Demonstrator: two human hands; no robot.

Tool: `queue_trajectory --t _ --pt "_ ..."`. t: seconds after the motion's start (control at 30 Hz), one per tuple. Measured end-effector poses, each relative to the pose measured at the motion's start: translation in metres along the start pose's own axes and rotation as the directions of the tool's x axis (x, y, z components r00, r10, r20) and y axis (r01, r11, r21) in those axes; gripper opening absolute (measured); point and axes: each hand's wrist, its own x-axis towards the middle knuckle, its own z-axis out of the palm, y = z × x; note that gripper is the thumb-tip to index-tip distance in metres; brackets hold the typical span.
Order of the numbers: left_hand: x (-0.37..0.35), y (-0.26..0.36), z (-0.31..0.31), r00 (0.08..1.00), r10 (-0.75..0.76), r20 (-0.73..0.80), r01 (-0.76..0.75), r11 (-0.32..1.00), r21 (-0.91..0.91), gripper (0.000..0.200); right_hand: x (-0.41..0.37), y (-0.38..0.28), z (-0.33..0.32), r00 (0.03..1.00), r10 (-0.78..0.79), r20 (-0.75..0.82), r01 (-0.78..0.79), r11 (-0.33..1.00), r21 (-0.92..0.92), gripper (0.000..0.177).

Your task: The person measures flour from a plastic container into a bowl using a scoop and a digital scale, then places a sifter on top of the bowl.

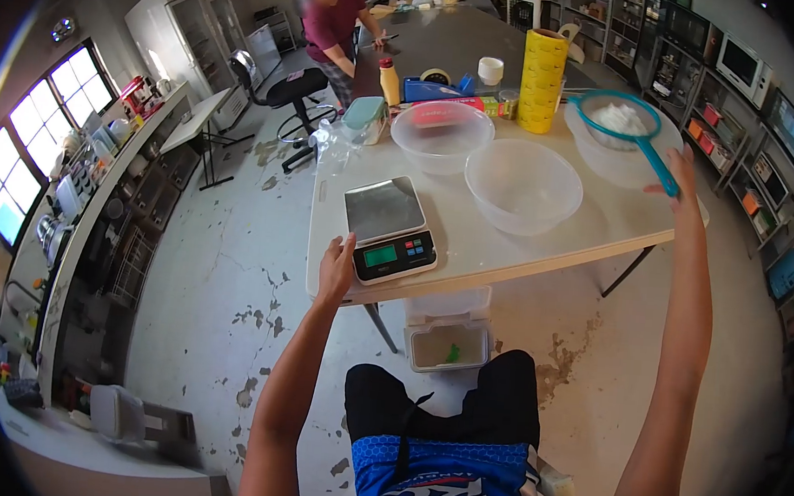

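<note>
My left hand [337, 267] is at the left side of a kitchen scale [388, 212], fingers extended and apart, seemingly touching its edge. The scale has a metal plate and a lit green display. On the right, my right hand [685, 180] is beside a clear plastic bowl [609, 160] and the handle end of a teal strainer [651, 158]. Its thumb and fingers are spread, with no firm grip visible. The strainer rests across that bowl, with white powder [620, 121] in its mesh area. Two more clear bowls, one nearer [522, 197] and one farther [441, 144], stand between my hands.
A yellow roll stack [541, 82], a capped bottle [389, 81], a tape dispenser [433, 89] and a lidded container [365, 115] line the table's back. Below is a plastic bin [450, 347]. Another person [331, 24] works at the dark table behind, near a black chair [296, 88].
</note>
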Motion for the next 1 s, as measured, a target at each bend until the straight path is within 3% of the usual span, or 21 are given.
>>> queue_trajectory --t 0.1,0.17,0.23,0.27,0.33,0.43,0.57,0.8,0.87,1.0 --pt "-0.021 0.017 0.001 1.0 -0.014 0.025 0.014 1.0 0.015 0.075 -0.001 0.048 -0.022 0.997 0.07 -0.043 -0.07 0.998 -0.003 0.081" --pt "-0.037 0.033 0.01 0.95 0.285 -0.13 -0.201 0.873 0.445 0.075 -0.008 0.074 -0.024 0.989 0.117 -0.09 -0.117 0.993 0.014 0.082" --pt "-0.062 0.058 0.021 0.858 0.513 -0.017 -0.34 0.594 0.729 0.074 -0.016 0.094 -0.024 0.985 0.143 -0.098 -0.138 0.989 0.055 0.082" --pt "-0.071 0.062 0.03 0.861 0.508 -0.014 -0.336 0.591 0.734 0.074 -0.018 0.104 -0.023 0.984 0.151 -0.094 -0.146 0.988 0.056 0.082" --pt "-0.087 0.066 0.051 0.812 0.561 0.161 -0.469 0.463 0.752 0.077 -0.021 0.116 -0.02 0.971 0.206 -0.124 -0.193 0.975 0.111 0.081" --pt "-0.106 0.072 0.078 0.79 0.551 0.268 -0.538 0.415 0.734 0.082 -0.034 0.117 -0.013 0.965 0.236 -0.117 -0.214 0.961 0.174 0.08" --pt "-0.111 0.066 0.104 0.814 0.5 0.296 -0.532 0.436 0.726 0.09 -0.015 0.15 -0.02 0.967 0.214 -0.136 -0.193 0.969 0.156 0.079" --pt "-0.11 0.076 0.113 0.815 0.496 0.299 -0.53 0.431 0.73 0.087 -0.016 0.145 -0.017 0.972 0.215 -0.092 -0.198 0.967 0.162 0.078" --pt "-0.112 0.081 0.113 0.686 0.578 0.443 -0.705 0.377 0.6 0.082 -0.02 0.141 -0.014 0.968 0.241 -0.066 -0.228 0.96 0.165 0.073" --pt "-0.106 0.084 0.108 0.734 0.61 0.299 -0.639 0.469 0.61 0.081 -0.024 0.136 -0.015 0.966 0.25 -0.073 -0.237 0.96 0.149 0.07"
